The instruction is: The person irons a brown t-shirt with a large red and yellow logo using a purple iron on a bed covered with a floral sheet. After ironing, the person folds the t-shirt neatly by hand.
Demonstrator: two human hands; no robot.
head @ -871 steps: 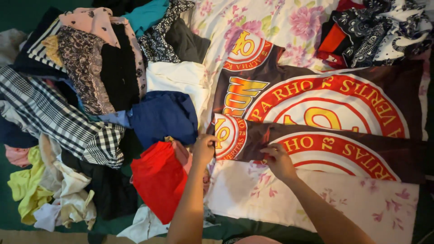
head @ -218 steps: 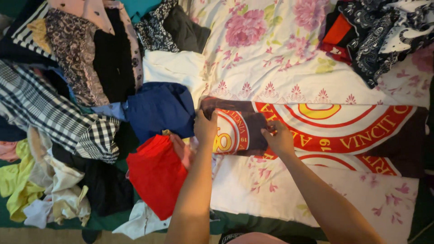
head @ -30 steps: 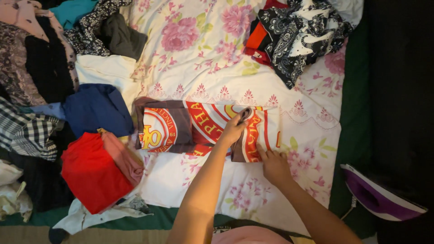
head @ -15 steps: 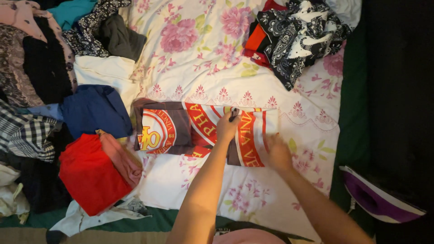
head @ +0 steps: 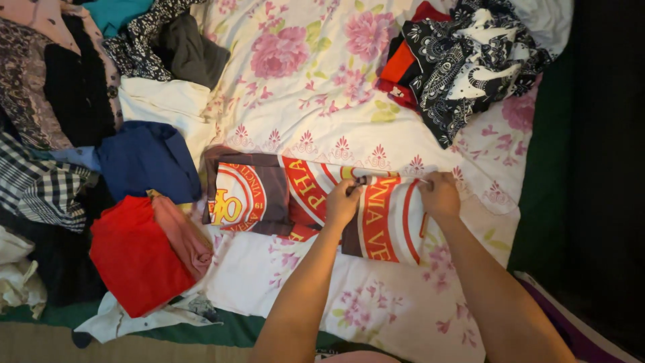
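A dark brown cloth with red, white and yellow circular print (head: 269, 198) lies folded into a narrow band on the floral sheet (head: 316, 87). My left hand (head: 342, 202) pinches the folded right part of the cloth near its top edge. My right hand (head: 440, 193) grips the cloth's right end. Both hands hold the same folded-over flap, about a hand's width apart.
A folded red garment (head: 134, 259) and a navy one (head: 148, 158) lie left of the cloth. A heap of mixed clothes (head: 47, 107) fills the far left. A black-and-white patterned garment on red cloth (head: 470, 60) lies top right. A purple iron's edge (head: 578, 323) shows bottom right.
My right hand has moved up from below the cloth to its right end. My left hand has drawn back slightly to the left along the top edge, and the flap lies flatter.
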